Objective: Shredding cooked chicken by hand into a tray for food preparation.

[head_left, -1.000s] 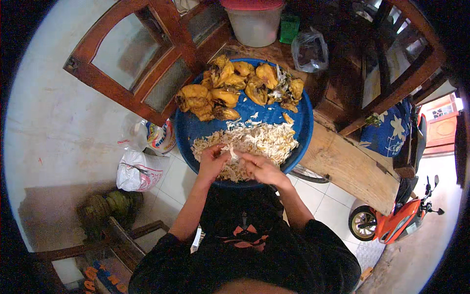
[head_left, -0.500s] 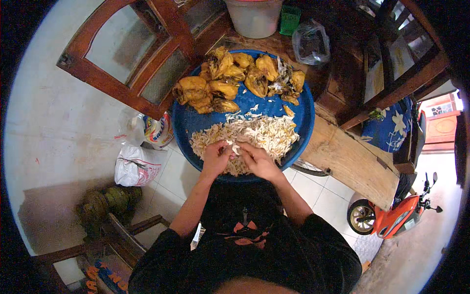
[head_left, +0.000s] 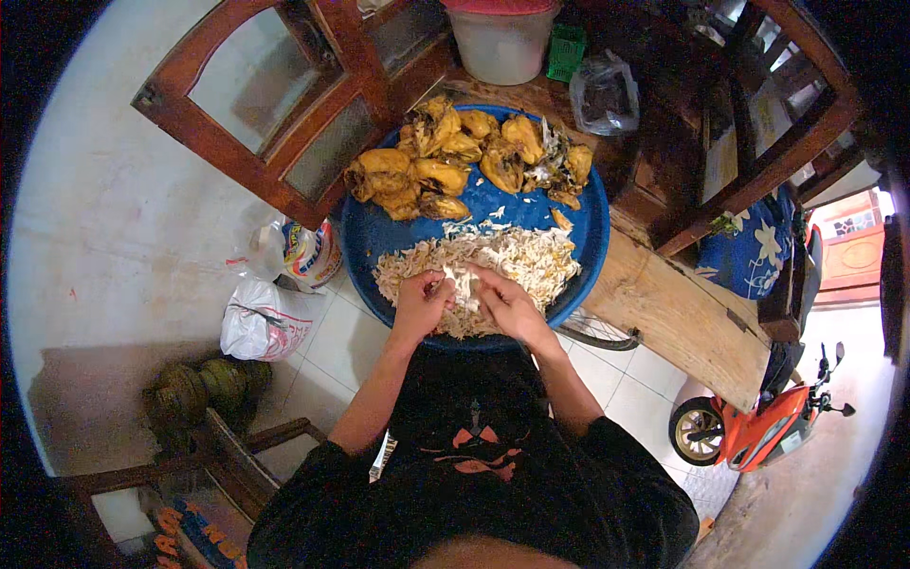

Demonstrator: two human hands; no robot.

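Note:
A round blue tray (head_left: 599, 223) lies in front of me with a wide heap of pale shredded chicken (head_left: 536, 256) on its near half. Over the heap's near edge are both my hands, close together but apart. My left hand (head_left: 423, 303) has its fingers curled in a pinch on a whitish bit of chicken. Opposite it, my right hand (head_left: 510, 308) bends thumb and fingers together around chicken shreds, partly hidden. Beyond the heap, on the tray's far half, sit several golden-brown cooked chicken pieces (head_left: 384, 180), with a picked carcass (head_left: 555, 166) at the right.
A white tub with a pink lid (head_left: 502, 43), a green basket (head_left: 566, 52) and a clear plastic bag (head_left: 605, 95) stand beyond the tray. Wooden door frames (head_left: 275, 156) flank it. A plank (head_left: 678, 313) juts out at right, near an orange motorbike (head_left: 773, 431). White bags (head_left: 265, 318) lie left.
My hands have drawn slightly apart above the shredded chicken, with pale meat between them. The whole view has shifted a little; the chicken pieces and tray stay in place.

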